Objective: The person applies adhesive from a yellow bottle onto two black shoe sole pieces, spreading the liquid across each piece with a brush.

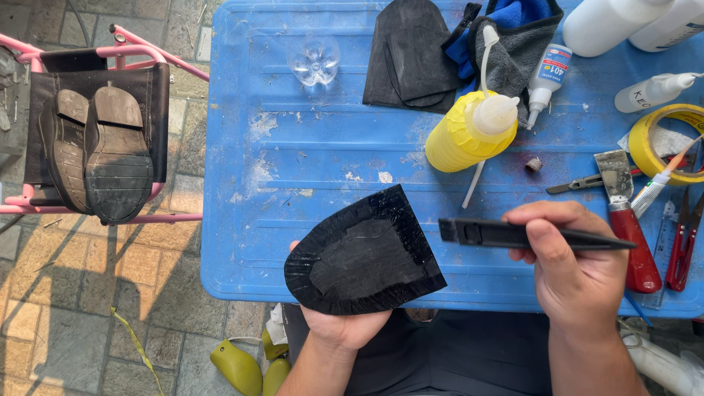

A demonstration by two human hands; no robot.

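Two bare hands work just above the near edge of a blue plastic table point(249, 183), held apart from each other. On the left, the left hand point(345, 326) cups a black rubber sole piece point(364, 255) from beneath, palm up, fingers closed under it so the glossy, ridged face tilts toward the camera. On the right, the right hand point(568, 268) is clamped around a slim black brush handle point(528, 236), held level with its squared end pointing at the sole piece and just short of touching it. Behind them on the table stand a yellow squeeze bottle point(462, 136) with a white nozzle, a small glue bottle point(546, 81), a roll of yellow tape point(660, 143), a red-handled scraper point(627, 220), red scissors point(683, 242) and a clear plastic bottle base point(314, 60). More black sole pieces point(411, 59) lie beside a blue and grey cloth point(513, 37) at the far edge. Off the table to the left, a pair of worn shoes point(95, 154) rests soles-up on a pink metal stand point(147, 55) over paving stones.
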